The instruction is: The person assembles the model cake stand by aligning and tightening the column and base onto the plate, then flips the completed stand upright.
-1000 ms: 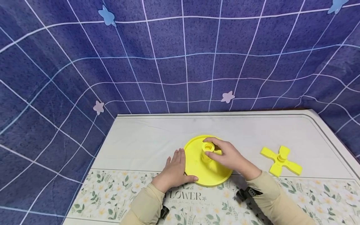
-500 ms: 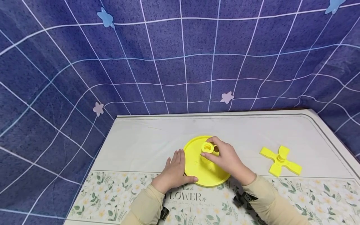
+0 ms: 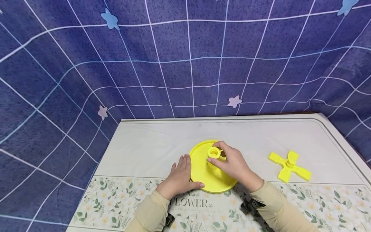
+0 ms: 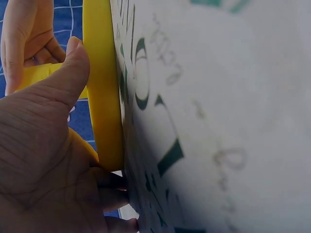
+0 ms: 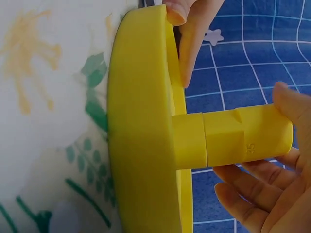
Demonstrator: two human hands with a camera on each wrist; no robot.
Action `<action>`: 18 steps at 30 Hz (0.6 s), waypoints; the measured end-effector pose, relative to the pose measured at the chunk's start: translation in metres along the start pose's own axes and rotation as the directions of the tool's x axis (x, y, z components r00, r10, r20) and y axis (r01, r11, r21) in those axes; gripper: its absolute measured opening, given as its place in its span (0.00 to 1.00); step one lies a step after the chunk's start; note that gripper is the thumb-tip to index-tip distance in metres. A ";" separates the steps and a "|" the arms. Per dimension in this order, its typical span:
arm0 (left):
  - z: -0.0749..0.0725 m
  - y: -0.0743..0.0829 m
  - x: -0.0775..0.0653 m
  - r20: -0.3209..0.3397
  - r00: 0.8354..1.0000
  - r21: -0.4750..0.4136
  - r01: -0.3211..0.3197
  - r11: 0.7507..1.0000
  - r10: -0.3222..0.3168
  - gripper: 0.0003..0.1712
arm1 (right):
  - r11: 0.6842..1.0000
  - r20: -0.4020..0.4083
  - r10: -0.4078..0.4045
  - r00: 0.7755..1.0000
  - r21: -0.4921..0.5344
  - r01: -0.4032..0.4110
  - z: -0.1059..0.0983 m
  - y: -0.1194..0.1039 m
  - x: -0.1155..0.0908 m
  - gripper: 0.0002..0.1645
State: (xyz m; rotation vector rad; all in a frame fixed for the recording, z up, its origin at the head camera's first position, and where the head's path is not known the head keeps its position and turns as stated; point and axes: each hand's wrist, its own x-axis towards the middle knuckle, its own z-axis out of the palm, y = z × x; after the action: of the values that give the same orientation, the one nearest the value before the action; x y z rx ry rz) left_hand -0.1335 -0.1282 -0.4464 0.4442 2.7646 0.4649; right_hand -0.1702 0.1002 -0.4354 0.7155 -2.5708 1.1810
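A round yellow tray (image 3: 198, 174) with a raised rim lies flat, a short post (image 5: 189, 141) standing at its middle. On top of that post, in line with it, sits a hollow yellow cylinder (image 5: 252, 136) with a faint raised marking on its side. My right hand (image 3: 236, 163) grips this cylinder near its top, thumb on the near side and fingers round the far side. My left hand (image 3: 179, 178) lies against the tray's left edge, fingers straight and together, with the thumb (image 4: 73, 63) at the near rim.
To the right lies a yellow four-armed cross piece (image 3: 290, 166) with a peg at its centre. A white table cover (image 3: 150, 138) with a floral band lies under everything. Behind and to the left hangs a blue gridded cloth (image 3: 174, 71) with stars.
Over the first half second my right hand shifted slightly left and turned at the wrist, still gripping the cylinder. Since then it looks much the same. The left hand has stayed at the tray's edge.
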 end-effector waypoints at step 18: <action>0.002 -0.001 0.001 0.005 1.000 -0.013 0.007 1.000 -0.007 0.70 | 0.968 0.137 -0.033 0.990 0.250 -0.003 -0.009 0.010 0.004 0.25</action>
State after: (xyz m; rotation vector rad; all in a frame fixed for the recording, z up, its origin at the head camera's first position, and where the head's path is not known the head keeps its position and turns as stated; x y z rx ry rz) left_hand -0.1340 -0.1286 -0.4487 0.4314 2.7555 0.4796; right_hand -0.1788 0.1112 -0.4342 0.8990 -2.5470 1.5192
